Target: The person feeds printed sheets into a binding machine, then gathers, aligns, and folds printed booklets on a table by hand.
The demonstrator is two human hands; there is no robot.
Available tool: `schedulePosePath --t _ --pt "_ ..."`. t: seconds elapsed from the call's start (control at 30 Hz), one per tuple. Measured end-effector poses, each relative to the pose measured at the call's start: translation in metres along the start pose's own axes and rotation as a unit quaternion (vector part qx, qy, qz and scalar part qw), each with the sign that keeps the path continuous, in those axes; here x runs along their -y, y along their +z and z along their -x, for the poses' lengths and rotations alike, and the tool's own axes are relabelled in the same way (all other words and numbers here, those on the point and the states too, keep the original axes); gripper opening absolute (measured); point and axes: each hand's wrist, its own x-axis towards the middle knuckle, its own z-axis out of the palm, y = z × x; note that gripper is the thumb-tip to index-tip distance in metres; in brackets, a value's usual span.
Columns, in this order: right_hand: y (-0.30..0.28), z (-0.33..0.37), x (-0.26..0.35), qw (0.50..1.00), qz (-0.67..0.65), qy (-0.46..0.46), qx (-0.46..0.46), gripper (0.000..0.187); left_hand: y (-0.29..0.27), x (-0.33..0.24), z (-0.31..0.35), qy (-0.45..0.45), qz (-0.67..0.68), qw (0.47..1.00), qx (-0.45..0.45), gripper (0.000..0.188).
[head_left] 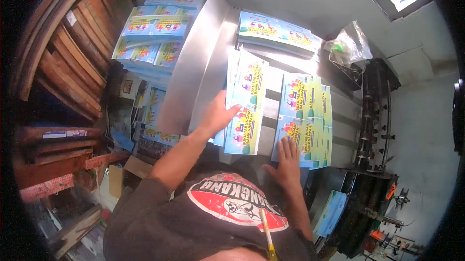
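My left hand (pixel 219 117) grips the left edge of a stack of printed covers (pixel 246 130), blue and yellow with cartoon figures. Its thumb lies on top, and the other fingers are mostly hidden at the edge. The sheets under the top one stick out unevenly on the left side. To the right lies a fanned pile of the same covers (pixel 310 101), its layers stepping out rightward. My right hand (pixel 286 163) rests its outstretched fingers on the near left corner of that pile. Both stacks lie on a shiny metal table (pixel 272 95).
A neat stack of covers (pixel 276 28) sits at the table's back. Higher piles (pixel 155 26) stand left, beyond a slanted metal sheet (pixel 193 67). A clear plastic bag (pixel 349 48) lies back right, near a dark machine bar (pixel 375 115). Wooden boards (pixel 72 57) lean at far left.
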Motion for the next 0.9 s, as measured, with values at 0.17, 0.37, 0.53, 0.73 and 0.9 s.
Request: schedulePosePath --t 0.17,0.37,0.53,0.73,0.9 --pt "0.006 0.009 -0.008 0.989 -0.14 -0.007 -0.039 0.045 -0.002 -0.014 0.005 0.021 -0.043 0.999 -0.01 0.035" --pt "0.023 -0.006 0.031 0.951 -0.249 -0.139 -0.123 0.039 0.008 -0.003 -0.004 -0.003 0.062 0.998 0.001 0.034" --pt "0.006 -0.035 0.063 0.981 -0.13 -0.132 0.05 0.07 0.01 0.008 -0.002 0.022 0.015 1.0 -0.009 0.035" --pt "0.027 -0.045 -0.034 0.973 0.091 0.121 -0.174 0.058 0.009 0.009 -0.002 0.025 -0.013 1.0 -0.006 0.036" --pt "-0.018 -0.051 -0.046 0.978 0.006 0.195 -0.08 0.035 0.006 0.006 0.002 -0.007 0.009 1.0 0.0 0.036"
